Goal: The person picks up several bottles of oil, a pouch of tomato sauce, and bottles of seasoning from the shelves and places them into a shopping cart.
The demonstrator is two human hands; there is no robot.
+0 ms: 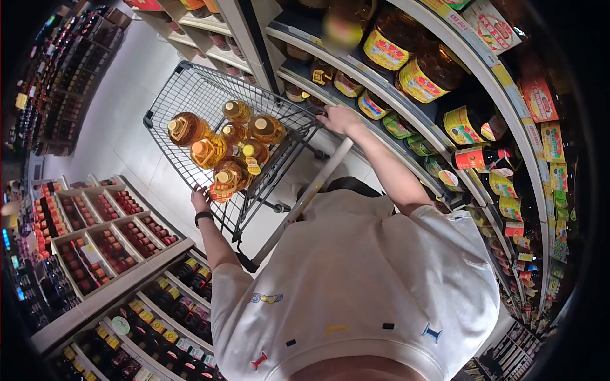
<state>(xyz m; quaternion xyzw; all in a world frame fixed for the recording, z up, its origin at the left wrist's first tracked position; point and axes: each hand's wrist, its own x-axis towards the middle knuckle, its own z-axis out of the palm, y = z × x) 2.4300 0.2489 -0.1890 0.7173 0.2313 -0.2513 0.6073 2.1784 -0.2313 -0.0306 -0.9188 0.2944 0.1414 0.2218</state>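
Wire cart (166,101), left hand (201,198) hooked by curled fingers over its near-left rim. Amber oil bottles (225,146) packed upright inside the cart; right hand (340,119) closed on its right rear corner, at the handle (298,203) end. Seemingly steering the load: next, an even two-handed push, bottles kept upright.

Legible text: none. Yellow labels on the oil jugs (386,49) above the shelf (375,79) edge were too blurred to read. Red packets (539,98), price strips (505,75) and tags on the bottles (187,127) in the cart (184,82) were likewise illegible.
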